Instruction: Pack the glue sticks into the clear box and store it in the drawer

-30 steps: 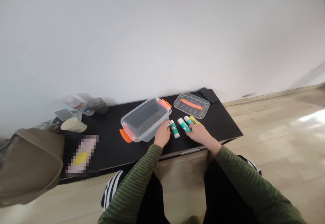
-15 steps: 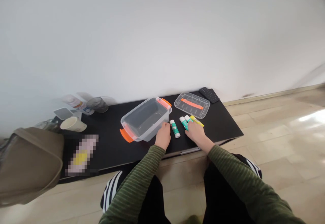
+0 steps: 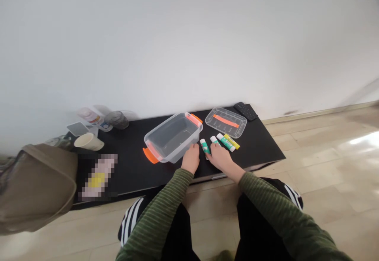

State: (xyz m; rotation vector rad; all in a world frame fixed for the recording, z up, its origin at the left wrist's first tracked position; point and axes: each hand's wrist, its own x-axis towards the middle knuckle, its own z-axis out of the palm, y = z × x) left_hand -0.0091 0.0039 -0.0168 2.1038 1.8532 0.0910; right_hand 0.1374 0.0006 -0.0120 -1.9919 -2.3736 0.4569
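Observation:
My left hand [image 3: 191,159] is closed, fingers curled, beside the near right side of a clear plastic box [image 3: 173,136] with orange clips; what it holds, if anything, is hidden. My right hand [image 3: 221,159] bends over a white-and-green glue stick [image 3: 215,139], its fingers on it and covering its lower part. The thumb reaches to another green glue stick [image 3: 204,145] on the left. Right of the hand lie a third green glue stick [image 3: 226,142] and a yellow glue stick [image 3: 232,141], side by side. Behind them lies the clear box lid [image 3: 225,122] with its orange handle.
All this stands on a low black table [image 3: 133,174] against a white wall. A dark dotted object [image 3: 246,111] lies at the back right. On the left are a paper cup [image 3: 89,142], a dark jar [image 3: 117,119], a white bottle [image 3: 94,119] and a brown bag [image 3: 38,190].
My right hand has moved left, uncovering the third green glue stick and bringing its thumb to the leftmost one. My left hand stays by the box. The view has shifted slightly.

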